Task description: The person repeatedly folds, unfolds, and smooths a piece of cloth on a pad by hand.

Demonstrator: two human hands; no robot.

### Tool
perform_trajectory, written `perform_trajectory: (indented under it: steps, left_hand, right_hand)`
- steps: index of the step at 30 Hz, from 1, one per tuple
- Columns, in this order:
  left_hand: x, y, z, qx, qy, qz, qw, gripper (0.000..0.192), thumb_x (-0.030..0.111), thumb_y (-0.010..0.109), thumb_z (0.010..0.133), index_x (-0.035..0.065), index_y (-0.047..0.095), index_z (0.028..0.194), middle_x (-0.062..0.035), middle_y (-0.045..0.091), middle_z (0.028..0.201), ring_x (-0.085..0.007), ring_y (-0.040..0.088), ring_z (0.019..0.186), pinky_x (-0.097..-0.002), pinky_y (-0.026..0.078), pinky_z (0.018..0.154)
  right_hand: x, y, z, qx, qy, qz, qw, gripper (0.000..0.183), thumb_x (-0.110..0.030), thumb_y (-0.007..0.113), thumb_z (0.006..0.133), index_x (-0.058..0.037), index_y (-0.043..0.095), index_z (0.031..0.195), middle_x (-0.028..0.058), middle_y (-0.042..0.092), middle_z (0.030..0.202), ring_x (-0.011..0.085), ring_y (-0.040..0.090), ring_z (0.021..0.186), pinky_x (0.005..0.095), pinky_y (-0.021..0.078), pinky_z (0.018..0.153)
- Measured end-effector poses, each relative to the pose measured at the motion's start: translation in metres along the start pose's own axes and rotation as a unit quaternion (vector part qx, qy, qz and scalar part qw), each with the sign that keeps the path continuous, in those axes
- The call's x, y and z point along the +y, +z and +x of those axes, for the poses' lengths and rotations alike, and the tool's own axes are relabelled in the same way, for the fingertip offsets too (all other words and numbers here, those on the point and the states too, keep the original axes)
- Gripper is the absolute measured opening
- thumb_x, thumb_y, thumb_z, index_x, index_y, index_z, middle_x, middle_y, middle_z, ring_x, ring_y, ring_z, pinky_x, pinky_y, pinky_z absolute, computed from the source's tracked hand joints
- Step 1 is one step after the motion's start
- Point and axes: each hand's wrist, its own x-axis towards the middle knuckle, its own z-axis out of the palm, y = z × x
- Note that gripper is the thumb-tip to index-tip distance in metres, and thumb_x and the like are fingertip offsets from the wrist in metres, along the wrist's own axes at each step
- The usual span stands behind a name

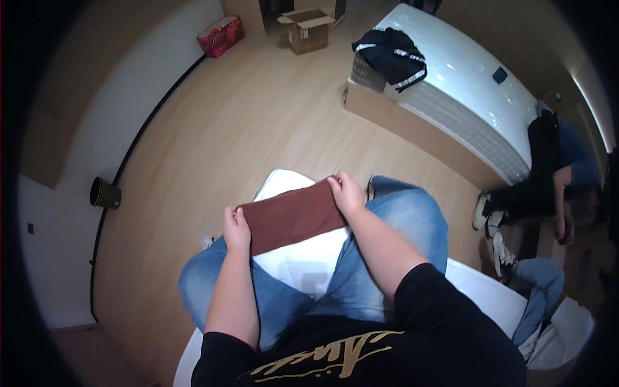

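A reddish-brown folded cloth (292, 215) is stretched between my two hands above my lap. My left hand (237, 228) pinches its left end, thumb on top. At the upper right corner, my right hand (347, 192) grips the cloth with its fingers closed on the edge. Beneath the cloth lies a white surface (302, 256) between my knees, partly covered by the cloth. My legs in blue jeans (411, 213) are spread to either side of it.
A plastic-wrapped mattress (464, 82) bears a black garment (394, 58) and a small dark object. Farther off stand an open cardboard box (309, 35) and a red box (220, 37). A waste bin (106, 193) is by the left wall. Two people are at the right.
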Motion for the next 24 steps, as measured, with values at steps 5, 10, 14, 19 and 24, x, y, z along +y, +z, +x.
perform_trajectory:
  steps: [5,10,14,19,24]
  left_hand:
    - [0.002,0.001,-0.003,0.020,0.005,0.021,1.000,0.019,0.019,0.053,0.104,0.0005,0.055,0.106,-0.0154,0.066,0.088,-0.0255,0.062,0.078,-0.0370,0.050,0.075]
    - [0.006,0.005,-0.004,0.029,0.012,0.050,0.998,0.020,0.020,0.052,0.104,0.0007,0.055,0.107,-0.0224,0.068,0.089,-0.0381,0.066,0.081,-0.0436,0.050,0.074]
    - [0.007,0.007,-0.004,0.036,0.012,0.064,0.997,0.023,0.023,0.050,0.104,0.0010,0.055,0.107,-0.0238,0.068,0.091,-0.0413,0.066,0.084,-0.0456,0.050,0.075]
    - [0.015,0.004,-0.005,0.039,0.008,0.068,0.997,0.024,0.025,0.049,0.104,0.0017,0.054,0.108,-0.0245,0.068,0.091,-0.0427,0.066,0.086,-0.0472,0.050,0.074]
    - [0.016,0.002,-0.006,0.047,0.015,0.086,0.995,0.024,0.026,0.049,0.105,0.0034,0.054,0.108,-0.0238,0.068,0.086,-0.0450,0.066,0.084,-0.0493,0.050,0.072]
  right_hand:
    - [-0.006,-0.004,-0.001,0.015,-0.008,-0.013,1.000,0.034,-0.044,0.058,0.098,-0.0100,0.059,0.100,0.0209,0.070,0.089,0.0423,0.066,0.087,0.0500,0.0510,0.073]
    - [0.000,0.000,0.004,0.041,-0.026,-0.044,0.998,0.035,-0.046,0.056,0.099,-0.0105,0.059,0.098,0.0201,0.070,0.085,0.0433,0.066,0.082,0.0517,0.0499,0.070]
    - [0.003,0.004,0.007,0.047,-0.018,-0.047,0.998,0.036,-0.045,0.056,0.099,-0.0097,0.057,0.096,0.0202,0.069,0.084,0.0437,0.065,0.082,0.0520,0.0495,0.069]
    - [-0.004,0.002,0.007,0.049,-0.020,-0.031,0.998,0.036,-0.045,0.057,0.099,-0.0092,0.057,0.095,0.0196,0.069,0.085,0.0435,0.065,0.082,0.0516,0.0495,0.069]
    - [-0.002,0.006,0.009,0.063,-0.043,-0.008,0.997,0.036,-0.045,0.057,0.099,-0.0095,0.058,0.096,0.0195,0.069,0.083,0.0431,0.065,0.081,0.0513,0.0495,0.069]
